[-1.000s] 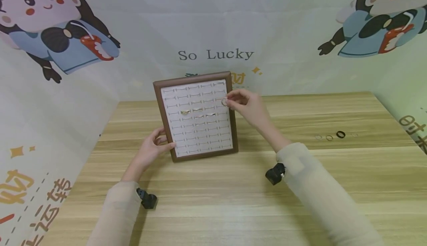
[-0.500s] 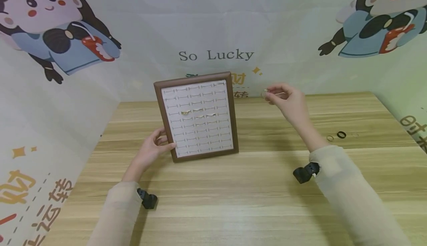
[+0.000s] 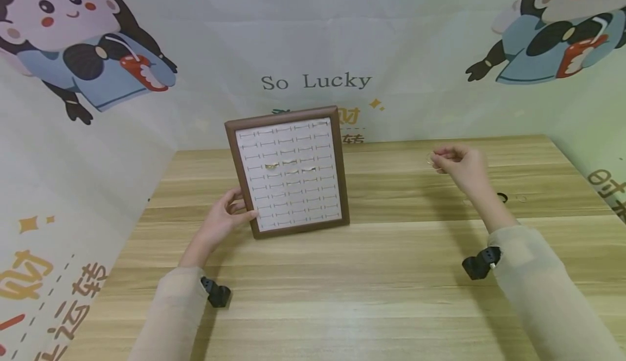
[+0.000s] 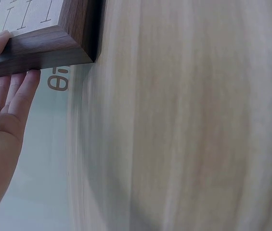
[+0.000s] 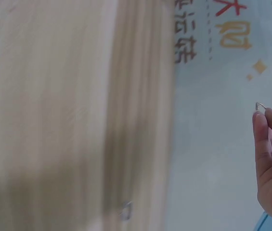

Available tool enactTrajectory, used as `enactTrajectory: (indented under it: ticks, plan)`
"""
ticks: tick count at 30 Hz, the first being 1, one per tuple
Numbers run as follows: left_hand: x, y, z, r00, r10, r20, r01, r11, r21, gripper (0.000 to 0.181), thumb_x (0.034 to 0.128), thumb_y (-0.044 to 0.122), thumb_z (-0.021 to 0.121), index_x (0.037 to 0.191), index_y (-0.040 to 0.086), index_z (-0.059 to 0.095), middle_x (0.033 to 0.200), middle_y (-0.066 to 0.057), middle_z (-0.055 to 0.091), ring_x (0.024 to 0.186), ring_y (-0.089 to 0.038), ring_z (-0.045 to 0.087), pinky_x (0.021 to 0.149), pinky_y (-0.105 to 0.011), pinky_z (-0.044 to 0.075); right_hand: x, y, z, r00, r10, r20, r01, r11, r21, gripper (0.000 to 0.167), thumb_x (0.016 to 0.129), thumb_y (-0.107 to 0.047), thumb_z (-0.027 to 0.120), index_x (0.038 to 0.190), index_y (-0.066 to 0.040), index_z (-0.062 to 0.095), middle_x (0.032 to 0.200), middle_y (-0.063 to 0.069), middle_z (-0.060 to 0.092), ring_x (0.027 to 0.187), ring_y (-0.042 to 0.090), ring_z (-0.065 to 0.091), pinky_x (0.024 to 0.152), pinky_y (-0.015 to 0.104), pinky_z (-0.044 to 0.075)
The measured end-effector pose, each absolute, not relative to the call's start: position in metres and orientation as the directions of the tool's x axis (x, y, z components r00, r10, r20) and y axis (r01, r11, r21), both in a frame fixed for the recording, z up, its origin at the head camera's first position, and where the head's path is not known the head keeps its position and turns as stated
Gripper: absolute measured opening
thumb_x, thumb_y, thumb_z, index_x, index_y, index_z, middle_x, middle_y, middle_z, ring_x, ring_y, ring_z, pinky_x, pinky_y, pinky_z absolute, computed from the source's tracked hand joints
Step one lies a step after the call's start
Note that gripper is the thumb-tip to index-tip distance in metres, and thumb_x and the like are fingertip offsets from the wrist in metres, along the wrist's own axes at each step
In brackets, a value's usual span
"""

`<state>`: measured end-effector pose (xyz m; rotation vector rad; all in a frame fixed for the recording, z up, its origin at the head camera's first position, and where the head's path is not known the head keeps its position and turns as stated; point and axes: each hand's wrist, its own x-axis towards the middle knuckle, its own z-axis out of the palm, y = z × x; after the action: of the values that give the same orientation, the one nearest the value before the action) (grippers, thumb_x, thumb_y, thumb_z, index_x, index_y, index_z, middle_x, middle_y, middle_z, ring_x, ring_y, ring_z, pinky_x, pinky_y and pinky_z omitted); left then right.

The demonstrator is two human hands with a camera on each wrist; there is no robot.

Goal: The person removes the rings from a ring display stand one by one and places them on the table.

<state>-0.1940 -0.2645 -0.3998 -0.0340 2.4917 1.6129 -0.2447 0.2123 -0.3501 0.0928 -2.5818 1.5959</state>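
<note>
A ring display board (image 3: 298, 203) with a brown wooden frame and white slotted face stands tilted on the table. Several rings sit in its slots, among them a gold ring (image 3: 271, 166). My left hand (image 3: 222, 218) grips the frame's lower left side, thumb in front and fingers behind, as the left wrist view also shows (image 4: 6, 110). Off to the right and above the table, my right hand (image 3: 462, 168) pinches a thin ring (image 5: 260, 105) between thumb and fingertips. Beyond that wrist lie a black ring (image 3: 502, 198) and a pale ring (image 3: 521, 199).
The wood-grain table (image 3: 313, 296) runs back to a printed cloth backdrop (image 3: 313, 35). In the right wrist view a blurred ring (image 5: 126, 211) lies on the tabletop. A small black camera sits on each wrist.
My right hand has drawn away from the board's upper right edge and travelled right, carrying the thin ring toward the loose rings. My left hand and the board stay in place.
</note>
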Motion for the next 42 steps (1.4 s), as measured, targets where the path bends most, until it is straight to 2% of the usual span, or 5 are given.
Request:
enactTrajectory:
  ticks: [4,14,25,32,42]
  plan:
    - [-0.194,-0.266,-0.401,-0.985,0.073,-0.158,-0.115,0.411,0.905,0.076,0.0998,0.01,0.069,0.162,-0.001,0.027,0.162,-0.026,0.037,0.149,-0.045,0.041,0.122,-0.055,0.039,-0.245,0.224,-0.36,-0.999,-0.015,0.043,-0.045,0.499,-0.866,0.035,0.105,-0.007,0.06,0.127,0.02,0.06,0.082,-0.016,0.064,0.068,-0.015,0.058,0.068,0.006,0.054]
    - [-0.193,-0.265,-0.399,-0.985,0.075,-0.156,-0.112,0.411,0.905,0.077,0.0994,0.013,0.07,0.162,0.0,0.028,0.161,-0.025,0.04,0.15,-0.043,0.041,0.122,-0.055,0.039,-0.242,0.252,-0.38,-0.997,-0.053,-0.052,0.003,0.669,-0.743,0.034,0.106,-0.01,0.059,0.123,0.019,0.062,0.101,0.029,0.073,0.073,-0.001,0.06,0.063,0.018,0.053]
    - [-0.193,-0.265,-0.399,-0.984,0.076,-0.162,-0.117,0.412,0.904,0.078,0.0997,0.014,0.07,0.163,0.0,0.027,0.163,-0.025,0.037,0.151,-0.043,0.039,0.123,-0.056,0.038,-0.242,0.268,-0.396,-0.983,-0.089,-0.158,0.047,0.714,-0.699,0.034,0.103,-0.009,0.062,0.122,0.019,0.06,0.094,0.016,0.072,0.076,0.006,0.059,0.068,0.02,0.049]
    - [-0.193,-0.265,-0.399,-0.983,0.076,-0.166,-0.119,0.422,0.899,0.079,0.1,0.015,0.07,0.163,-0.001,0.025,0.166,-0.026,0.032,0.152,-0.044,0.038,0.124,-0.056,0.037,-0.243,0.27,-0.404,-0.974,-0.109,-0.196,0.071,0.681,-0.729,0.036,0.101,-0.004,0.063,0.123,0.023,0.058,0.09,0.011,0.073,0.071,-0.002,0.059,0.066,0.014,0.052]
    - [-0.194,-0.265,-0.401,-0.983,0.072,-0.17,-0.126,0.41,0.903,0.079,0.1,0.013,0.069,0.163,-0.001,0.024,0.166,-0.025,0.032,0.152,-0.043,0.038,0.124,-0.055,0.037,-0.243,0.268,-0.405,-0.971,-0.095,-0.218,0.094,0.688,-0.72,0.037,0.101,-0.003,0.063,0.125,0.024,0.057,0.097,0.024,0.074,0.069,-0.005,0.058,0.064,0.012,0.053]
